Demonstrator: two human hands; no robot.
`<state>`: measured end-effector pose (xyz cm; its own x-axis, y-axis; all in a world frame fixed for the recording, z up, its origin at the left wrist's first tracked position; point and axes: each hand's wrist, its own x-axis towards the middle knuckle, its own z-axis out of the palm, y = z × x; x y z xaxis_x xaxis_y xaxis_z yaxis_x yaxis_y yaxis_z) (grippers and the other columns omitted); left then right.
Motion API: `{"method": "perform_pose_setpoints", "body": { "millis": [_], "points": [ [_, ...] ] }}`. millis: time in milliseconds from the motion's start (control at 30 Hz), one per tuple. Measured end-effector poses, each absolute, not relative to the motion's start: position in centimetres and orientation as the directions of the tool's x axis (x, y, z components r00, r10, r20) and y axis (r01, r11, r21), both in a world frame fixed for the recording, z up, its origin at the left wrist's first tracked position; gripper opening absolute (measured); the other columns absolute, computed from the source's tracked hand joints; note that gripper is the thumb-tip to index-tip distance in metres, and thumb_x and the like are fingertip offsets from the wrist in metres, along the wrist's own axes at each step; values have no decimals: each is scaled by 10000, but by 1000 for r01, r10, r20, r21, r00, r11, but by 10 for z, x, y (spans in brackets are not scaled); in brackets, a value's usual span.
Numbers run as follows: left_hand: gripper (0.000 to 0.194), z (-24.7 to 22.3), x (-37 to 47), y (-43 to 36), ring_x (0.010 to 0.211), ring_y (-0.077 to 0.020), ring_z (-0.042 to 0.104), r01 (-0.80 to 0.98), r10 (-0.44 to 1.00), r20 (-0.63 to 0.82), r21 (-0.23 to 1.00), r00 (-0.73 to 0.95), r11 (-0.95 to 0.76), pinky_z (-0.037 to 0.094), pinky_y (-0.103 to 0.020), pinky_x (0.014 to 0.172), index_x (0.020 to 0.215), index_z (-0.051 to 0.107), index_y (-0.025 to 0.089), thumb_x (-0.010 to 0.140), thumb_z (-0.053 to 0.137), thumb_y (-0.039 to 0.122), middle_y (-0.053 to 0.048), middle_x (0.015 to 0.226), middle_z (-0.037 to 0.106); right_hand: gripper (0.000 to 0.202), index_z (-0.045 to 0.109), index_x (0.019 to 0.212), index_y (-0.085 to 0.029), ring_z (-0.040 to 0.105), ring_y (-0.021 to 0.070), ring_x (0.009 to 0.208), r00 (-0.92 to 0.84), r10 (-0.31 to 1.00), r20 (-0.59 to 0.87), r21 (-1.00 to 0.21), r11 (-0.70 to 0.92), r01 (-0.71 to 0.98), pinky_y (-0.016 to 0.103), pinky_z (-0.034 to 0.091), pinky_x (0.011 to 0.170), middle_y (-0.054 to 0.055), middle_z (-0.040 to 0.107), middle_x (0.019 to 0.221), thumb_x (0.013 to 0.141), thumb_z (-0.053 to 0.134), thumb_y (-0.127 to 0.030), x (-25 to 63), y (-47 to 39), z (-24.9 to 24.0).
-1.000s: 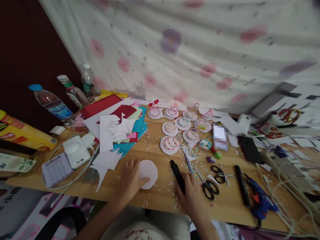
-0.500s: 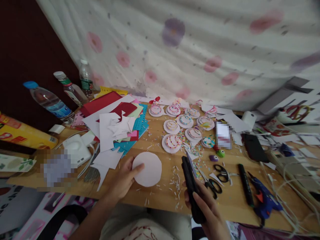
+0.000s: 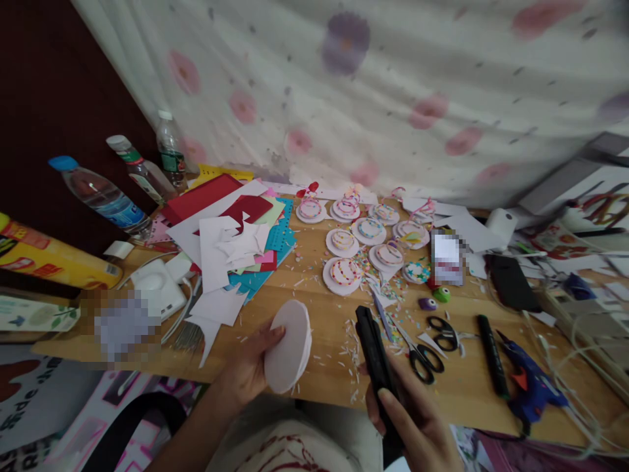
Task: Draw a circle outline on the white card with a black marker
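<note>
On the wooden table [image 3: 329, 383], the group of bead-trimmed discs [image 3: 343, 275] seems finished, so what appears left is the plain piece in hand, which shows no trimming yet. The blue-capped bottle [image 3: 105, 196] is closed and looks clear inside, though its level cannot be told, and the contents of the red-and-white container [image 3: 555, 239] are too unclear. Near the table's front edge, the right hand [image 3: 410, 406] has its fingers closed around a black stapler [image 3: 373, 351], while the left hand [image 3: 248, 370] pinches the tilted white disc [image 3: 287, 347], well apart from the stapler.
</note>
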<state>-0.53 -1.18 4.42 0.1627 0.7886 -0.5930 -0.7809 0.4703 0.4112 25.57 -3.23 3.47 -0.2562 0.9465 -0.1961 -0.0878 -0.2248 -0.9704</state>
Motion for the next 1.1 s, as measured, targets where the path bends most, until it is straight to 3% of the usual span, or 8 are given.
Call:
{"method": "perform_pose_setpoints", "body": {
  "millis": [67, 233, 367, 433, 533, 667, 900, 1100],
  "points": [
    [377, 43, -5, -12, 641, -148, 686, -792, 779, -598, 376, 190, 481, 569, -201, 564, 900, 669, 147, 618, 907, 226, -9, 780, 727, 408, 560, 1372, -324, 561, 149, 580, -290, 936, -200, -970, -232, -79, 259, 470, 540, 29, 655, 746, 967, 556, -377, 257, -31, 38],
    [347, 41, -6, -13, 630, -141, 676, -788, 759, -621, 363, 193, 497, 572, -206, 576, 899, 681, 147, 639, 895, 228, -7, 761, 720, 539, 489, 1439, -371, 597, 177, 716, -424, 892, -155, -974, -209, -85, 307, 503, 615, 96, 645, 1246, 920, 599, -464, 257, -29, 40],
    [287, 40, -5, -15, 699, -170, 684, -772, 744, -650, 389, 156, 502, 559, -229, 619, 912, 688, 149, 682, 851, 200, -31, 824, 730, 486, 484, 1434, -400, 590, 148, 597, -341, 931, -132, -987, -157, -47, 268, 505, 537, 55, 722, 1059, 954, 551, -443, 251, -31, 37],
    [281, 41, -4, -16, 737, -175, 689, -761, 745, -652, 412, 139, 502, 555, -231, 653, 920, 698, 155, 689, 845, 217, -34, 850, 734, 465, 526, 1398, -416, 626, 151, 587, -235, 970, -63, -997, -49, 63, 258, 535, 533, 33, 744, 1010, 939, 595, -390, 249, -30, 39],
    [383, 42, -1, -16, 717, -179, 685, -737, 753, -642, 440, 141, 513, 543, -228, 627, 948, 710, 143, 636, 886, 278, -47, 832, 732, 490, 607, 1319, -428, 725, 221, 819, -174, 962, 212, -925, 255, 283, 298, 604, 689, 26, 746, 1088, 861, 708, -288, 253, -26, 45],
    [470, 48, 1, -15, 652, -162, 670, -738, 756, -635, 432, 160, 518, 524, -197, 571, 939, 709, 121, 556, 932, 276, -50, 764, 717, 573, 577, 1352, -413, 718, 257, 967, -350, 838, 419, -786, 528, 323, 354, 611, 776, 59, 729, 1136, 856, 674, -142, 265, -19, 54],
    [365, 63, 2, -14, 581, -137, 660, -724, 784, -560, 420, 268, 548, 517, -170, 523, 862, 714, 122, 594, 916, 265, -22, 676, 691, 538, 579, 1341, -419, 723, 272, 935, -496, 759, 422, -675, 628, 387, 381, 613, 721, 78, 728, 1146, 874, 651, -161, 270, -19, 67],
    [390, 62, -3, -16, 553, -144, 658, -714, 781, -550, 415, 296, 563, 522, -172, 498, 821, 709, 96, 561, 939, 274, -41, 652, 688, 433, 619, 1314, -373, 730, 198, 887, -512, 693, 508, -583, 714, 388, 278, 596, 720, 63, 746, 1093, 935, 596, -164, 267, -10, 74]
  ]
}}
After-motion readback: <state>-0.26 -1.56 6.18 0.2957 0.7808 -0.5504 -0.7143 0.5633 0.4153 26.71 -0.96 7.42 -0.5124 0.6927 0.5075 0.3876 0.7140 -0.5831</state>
